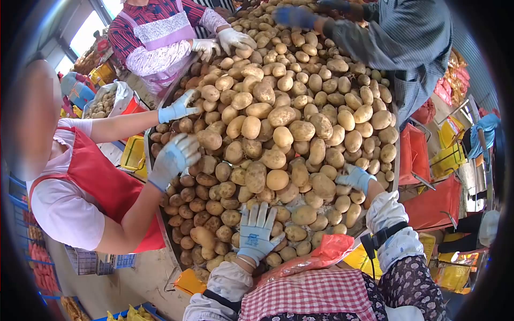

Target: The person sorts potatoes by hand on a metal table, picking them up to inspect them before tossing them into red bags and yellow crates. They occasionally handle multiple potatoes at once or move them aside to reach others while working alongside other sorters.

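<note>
A large heap of potatoes (259, 176) covers the sorting table in front of me. My left hand (257, 232), in a light blue and white glove, lies on the near potatoes with its fingers spread. My right hand (355, 178), gloved the same way, rests against potatoes at the right side of the heap. Its fingers reach out to the left, partly among the potatoes, and no potato shows in its grasp. Between my forearms, a red plastic bag (316, 254) lies at the near edge.
A co-worker in a red apron (99, 182) has both gloved hands on the heap's left side. Two more people work at the far side, one with white gloves, one with blue. Red crates (433, 203) and yellow crates (448, 158) stand at the right.
</note>
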Demonstrator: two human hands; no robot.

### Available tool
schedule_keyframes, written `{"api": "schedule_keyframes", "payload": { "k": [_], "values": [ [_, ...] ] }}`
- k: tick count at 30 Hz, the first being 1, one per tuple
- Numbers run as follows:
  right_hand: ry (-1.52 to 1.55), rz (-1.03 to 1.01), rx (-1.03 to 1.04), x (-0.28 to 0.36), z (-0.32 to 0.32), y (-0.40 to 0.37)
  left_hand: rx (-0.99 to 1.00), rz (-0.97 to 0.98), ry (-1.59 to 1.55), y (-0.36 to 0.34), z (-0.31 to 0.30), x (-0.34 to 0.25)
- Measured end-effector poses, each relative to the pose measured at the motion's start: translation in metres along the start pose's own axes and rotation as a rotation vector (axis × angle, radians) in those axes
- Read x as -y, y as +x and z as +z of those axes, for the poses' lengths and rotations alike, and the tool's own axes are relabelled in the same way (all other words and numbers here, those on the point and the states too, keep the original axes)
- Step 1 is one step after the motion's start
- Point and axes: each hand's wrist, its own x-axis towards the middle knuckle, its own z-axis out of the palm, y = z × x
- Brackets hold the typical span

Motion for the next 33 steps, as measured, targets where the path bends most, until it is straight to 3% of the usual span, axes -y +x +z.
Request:
{"api": "schedule_keyframes", "payload": {
  "k": [4, 7, 9, 11, 13, 15, 17, 20, 22, 24, 27, 29, 31, 33],
  "values": [
    [-0.266, -0.027, -0.085, 0.027, 0.022, -0.023, -0.048, -0.06, 0.062, 0.014, -0.001, 0.013],
    [-0.125, -0.102, -0.158, 0.021, 0.027, -0.037, -0.075, -0.088, 0.059, 0.024, -0.01, 0.027],
    [0.626, -0.326, -0.085, 0.0, 0.035, -0.042, -0.043, -0.132, 0.03, 0.006, -0.005, 0.033],
    [1.222, -0.226, 0.05, -0.002, 0.023, -0.055, -0.044, -0.126, 0.037, -0.014, -0.005, 0.028],
    [0.802, -0.137, 0.199, -0.034, 0.021, -0.027, -0.039, -0.145, 0.069, -0.038, -0.009, 0.022],
    [0.083, -0.07, -0.098, 0.021, 0.037, -0.066, 0.013, -0.141, -0.003, -0.052, -0.013, 0.014],
    [-0.007, 0.0, -0.157, 0.041, 0.046, -0.081, 0.047, -0.098, 0.05, -0.052, -0.025, 0.01],
    [-0.226, -0.029, -0.091, 0.051, 0.056, -0.09, -0.111, -0.059, -0.14, -0.041, -0.025, 0.003],
    [-0.271, 0.017, -0.09, 0.064, 0.059, -0.088, -0.056, 0.045, -0.295, -0.001, -0.045, -0.017],
    [-0.352, 0.077, -0.192, 0.074, 0.069, -0.084, -0.089, 0.165, -0.132, 0.025, -0.032, -0.033],
    [-0.375, 0.067, -0.159, 0.082, 0.065, -0.095, -0.024, 0.216, -0.104, 0.038, 0.006, -0.044],
    [-0.401, -0.002, -0.202, 0.061, 0.079, -0.102, -0.011, 0.264, -0.234, 0.025, 0.015, -0.046],
    [-0.604, -0.31, -0.282, 0.052, 0.095, -0.113, 0.006, 0.3, -0.357, 0.019, 0.013, -0.043],
    [-0.714, -0.333, -0.33, 0.067, 0.099, -0.119, 0.049, 0.38, -0.522, 0.014, -0.006, -0.035]
  ]
}}
